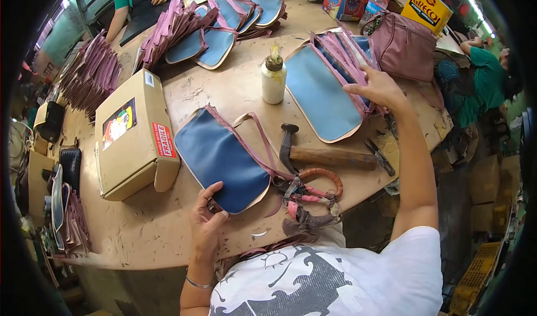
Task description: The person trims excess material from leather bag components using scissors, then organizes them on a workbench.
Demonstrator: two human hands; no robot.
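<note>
A dark blue unfinished bag piece (221, 154) with pink lining and a thin strap lies flat on the table in front of me. My left hand (206, 218) is closed at its lower left corner, index fingertip on the blue face and thumb by the edge. At the right, a stack of light blue bag pieces (321, 89) has pink lining edges standing up. Over those edges is my right hand (383, 89), thumb and fingers apart, the fingertips close to or touching the lining; exact contact cannot be made out.
A hammer (335, 157), taped scissors (313, 196) and dark pliers-like tool (381, 158) lie near the table's edge. A white glue bottle (273, 84), cardboard box (134, 131), mauve bag (405, 45) and pink-edged stacks (168, 33) surround the work. Other people are nearby.
</note>
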